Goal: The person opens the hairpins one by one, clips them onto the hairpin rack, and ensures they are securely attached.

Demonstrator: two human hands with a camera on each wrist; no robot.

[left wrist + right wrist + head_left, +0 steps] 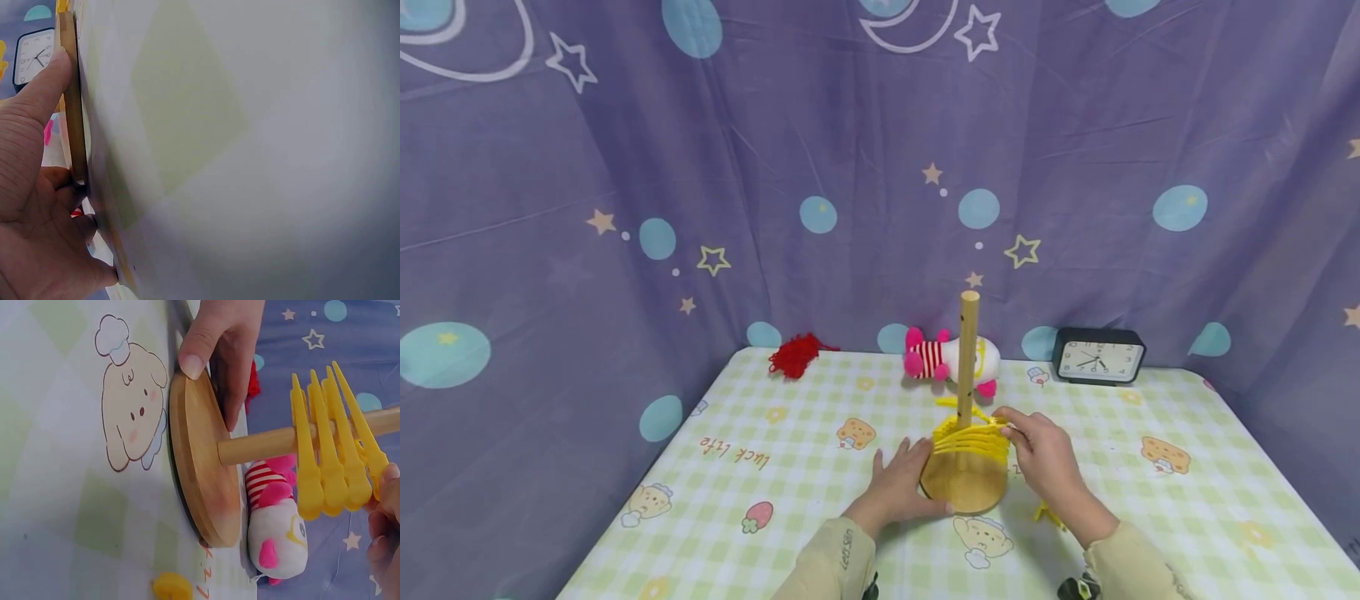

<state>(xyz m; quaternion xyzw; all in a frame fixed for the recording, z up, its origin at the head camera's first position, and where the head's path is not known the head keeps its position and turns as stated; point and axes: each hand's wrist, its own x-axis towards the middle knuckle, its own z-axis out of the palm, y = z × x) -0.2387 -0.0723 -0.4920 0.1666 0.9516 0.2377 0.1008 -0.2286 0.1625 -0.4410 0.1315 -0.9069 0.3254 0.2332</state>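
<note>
A wooden stand (967,354) has a round base (958,492) and an upright post with small holes. My left hand (895,487) holds the base at its left edge, thumb along the front rim; in the left wrist view the base (74,119) is seen edge-on beside the thumb. Several yellow plastic pieces with long pointed tips (322,481) sit side by side around the post, raised above the base. At their right end, my right hand (1048,458) pinches one between thumb and index finger. Most of that hand is outside the right wrist view.
More yellow pieces (1049,515) lie on the checked tablecloth under my right forearm. A plush toy (951,358) lies behind the post. Red yarn (795,357) is at the back left, and a black alarm clock (1099,357) stands at the back right before the purple curtain (880,125).
</note>
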